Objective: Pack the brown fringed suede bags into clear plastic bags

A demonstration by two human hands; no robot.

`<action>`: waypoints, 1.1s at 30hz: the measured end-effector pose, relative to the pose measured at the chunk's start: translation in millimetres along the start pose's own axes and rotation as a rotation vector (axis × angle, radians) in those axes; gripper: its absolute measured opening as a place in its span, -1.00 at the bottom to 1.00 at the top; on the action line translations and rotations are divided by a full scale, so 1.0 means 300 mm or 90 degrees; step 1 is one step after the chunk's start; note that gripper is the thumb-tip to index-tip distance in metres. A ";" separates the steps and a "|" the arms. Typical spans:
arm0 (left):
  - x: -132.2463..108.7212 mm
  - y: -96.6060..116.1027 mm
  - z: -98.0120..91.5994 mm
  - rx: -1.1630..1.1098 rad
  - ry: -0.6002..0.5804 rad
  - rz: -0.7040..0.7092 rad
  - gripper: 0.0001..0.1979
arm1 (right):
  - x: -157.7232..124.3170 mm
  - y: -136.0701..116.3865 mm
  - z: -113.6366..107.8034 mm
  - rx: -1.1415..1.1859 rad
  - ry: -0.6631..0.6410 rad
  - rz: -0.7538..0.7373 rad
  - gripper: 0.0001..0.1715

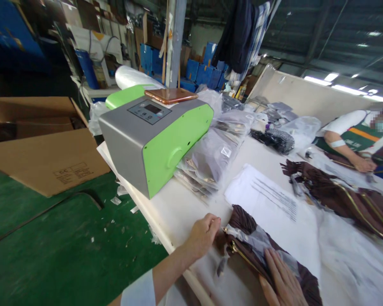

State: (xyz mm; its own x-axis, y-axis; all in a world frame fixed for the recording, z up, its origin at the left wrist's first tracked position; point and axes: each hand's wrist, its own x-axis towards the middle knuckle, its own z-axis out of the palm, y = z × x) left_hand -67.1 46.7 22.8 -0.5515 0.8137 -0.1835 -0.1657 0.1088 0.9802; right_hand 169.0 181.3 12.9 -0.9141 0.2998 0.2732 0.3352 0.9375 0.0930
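Note:
A dark brown bag with a gold zipper and fringe lies on the white table in front of me, with pieces of clear plastic film on it. My right hand rests flat on the bag, its fingers stretched out over film and fabric. Beside the bag's left end is my left hand, fingers curled and thumb pressed in; anything inside them is hidden. Just beyond the bag lie white sheets with printed lines.
A grey and green machine with a phone in an orange-brown case on top stands at the table's left edge. Beside it are stacked plastic-wrapped packs. Further right, a co-worker handles more brown bags. A cardboard box stands left.

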 end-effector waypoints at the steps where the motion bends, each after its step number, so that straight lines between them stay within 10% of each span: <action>1: -0.004 0.011 -0.018 0.043 0.024 0.034 -0.70 | 0.001 -0.008 0.011 -0.027 0.021 0.008 -0.22; 6: -0.027 0.059 -0.029 0.431 0.050 0.481 -0.67 | 0.005 -0.053 0.055 -0.098 0.086 0.045 -0.15; 9: -0.026 0.090 0.038 0.639 -0.113 0.681 -0.67 | 0.006 -0.078 0.052 -0.108 0.100 0.053 -0.13; 15: 0.019 0.152 0.147 0.835 -0.433 0.636 -0.87 | 0.008 -0.098 0.028 -0.080 0.101 0.088 -0.06; 33: 0.119 0.190 0.164 0.735 -0.436 0.588 -0.94 | -0.014 -0.130 0.027 0.038 0.088 0.159 -0.02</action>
State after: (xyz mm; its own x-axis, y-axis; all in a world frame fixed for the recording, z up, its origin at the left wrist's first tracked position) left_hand -56.0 109.9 75.7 0.3882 0.8945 0.2217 0.8371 -0.4428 0.3212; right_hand 157.8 144.8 0.3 -0.7643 0.4992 0.4083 0.5280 0.8479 -0.0483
